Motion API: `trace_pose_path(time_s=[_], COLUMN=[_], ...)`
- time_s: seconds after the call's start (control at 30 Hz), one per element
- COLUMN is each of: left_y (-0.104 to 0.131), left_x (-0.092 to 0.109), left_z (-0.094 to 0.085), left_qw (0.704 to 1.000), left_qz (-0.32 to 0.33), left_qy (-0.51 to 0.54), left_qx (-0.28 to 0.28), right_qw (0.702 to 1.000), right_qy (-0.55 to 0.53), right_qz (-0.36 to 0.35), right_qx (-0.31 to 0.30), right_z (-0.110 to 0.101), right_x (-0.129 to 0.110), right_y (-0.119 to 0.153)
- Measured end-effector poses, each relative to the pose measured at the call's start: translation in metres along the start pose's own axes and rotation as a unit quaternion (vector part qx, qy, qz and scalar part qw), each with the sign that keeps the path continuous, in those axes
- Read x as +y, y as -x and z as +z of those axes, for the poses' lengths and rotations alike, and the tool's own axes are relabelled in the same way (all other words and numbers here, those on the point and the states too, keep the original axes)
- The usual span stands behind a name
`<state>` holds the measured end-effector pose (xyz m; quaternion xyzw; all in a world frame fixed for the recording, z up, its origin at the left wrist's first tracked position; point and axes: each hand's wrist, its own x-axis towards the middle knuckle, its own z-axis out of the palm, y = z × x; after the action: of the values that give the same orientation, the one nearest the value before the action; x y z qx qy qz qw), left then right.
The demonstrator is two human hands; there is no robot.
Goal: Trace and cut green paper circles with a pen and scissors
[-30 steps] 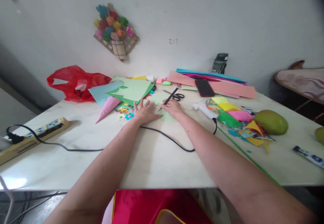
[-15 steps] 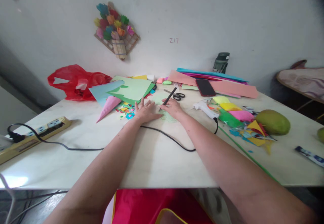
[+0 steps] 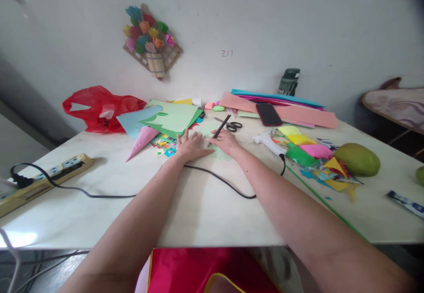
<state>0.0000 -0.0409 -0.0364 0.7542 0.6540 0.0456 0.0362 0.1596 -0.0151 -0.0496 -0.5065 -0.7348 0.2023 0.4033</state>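
My right hand (image 3: 226, 141) grips a black pencil (image 3: 221, 126), its tip down on a pale green paper (image 3: 220, 153). Faint outlines show on that paper, though both hands cover much of it. Spread flat along the paper's left side is my left hand (image 3: 191, 145), fingers apart and holding nothing. Black-handled scissors (image 3: 233, 126) lie just beyond the right hand. Left of my left hand are small coloured paper scraps (image 3: 164, 144), a pink paper cone (image 3: 143, 141) and green sheets (image 3: 172, 115).
A white glue gun (image 3: 270, 143) lies to the right, its black cord crossing below my hands. Farther right are bright clay packs (image 3: 303, 145) and a green fruit (image 3: 356, 159). A phone (image 3: 268, 114) rests on coloured paper. At left are a red bag (image 3: 102, 107) and a power strip (image 3: 62, 174).
Both hands and the pencil look almost unmoved. The view has shifted very slightly.
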Motion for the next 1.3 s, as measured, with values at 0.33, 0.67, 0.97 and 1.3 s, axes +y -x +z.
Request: trace_pose_path(time_s=[0.33, 0.67, 0.97, 1.3], left_y=[0.0001, -0.0022, -0.0028, -0.0026], left_x=[0.0002, -0.0019, -0.0014, -0.0019], left_z=[-0.0004, 0.0018, 0.0018, 0.0019], left_qw=[1.000, 1.000, 1.000, 1.000], left_qz=[-0.002, -0.002, -0.001, -0.002], left_qy=[0.003, 0.002, -0.007, -0.002], left_qx=[-0.005, -0.008, -0.010, -0.009], right_qw=[1.000, 0.999, 1.000, 1.000], right_qy=[0.017, 0.028, 0.020, -0.003], right_qz=[0.002, 0.013, 0.006, 0.004], right_qx=[-0.007, -0.015, -0.012, -0.007], right_z=[0.0002, -0.0006, -0.0007, -0.0003], right_x=[-0.0001, -0.0023, -0.0002, 0.0022], right_y=[-0.0001, -0.0002, 0.0000, -0.0012])
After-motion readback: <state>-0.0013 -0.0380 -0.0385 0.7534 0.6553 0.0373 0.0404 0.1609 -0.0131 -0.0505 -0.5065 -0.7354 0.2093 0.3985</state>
